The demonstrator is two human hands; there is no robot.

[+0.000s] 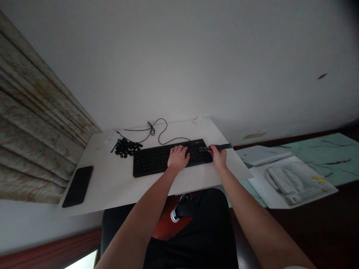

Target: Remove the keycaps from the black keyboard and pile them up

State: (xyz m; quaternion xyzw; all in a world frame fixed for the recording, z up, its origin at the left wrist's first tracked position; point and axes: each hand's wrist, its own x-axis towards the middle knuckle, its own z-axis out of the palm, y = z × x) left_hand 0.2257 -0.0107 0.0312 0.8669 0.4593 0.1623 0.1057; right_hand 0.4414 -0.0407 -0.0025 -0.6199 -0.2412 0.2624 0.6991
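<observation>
A black keyboard point(153, 160) lies on the white table. My left hand point(178, 157) rests flat on its middle-right part, palm down, with the fingers stretched out over the keys. My right hand point(219, 157) is closed around a keycap puller point(221, 147) with a dark handle. The puller's thin wire end points left over the number pad at the keyboard's right end; whether it touches a key is too small to tell. To the left of the keyboard lies a pile of loose black keycaps point(125, 148), with a small blue piece point(115, 145) at its edge.
The keyboard's black cable point(160, 131) lies loosely looped behind it. At the left of the table point(112, 190) is a dark phone point(78, 186). A wall stands close behind and a curtain point(36, 123) hangs left. Papers point(291, 183) lie lower at the right.
</observation>
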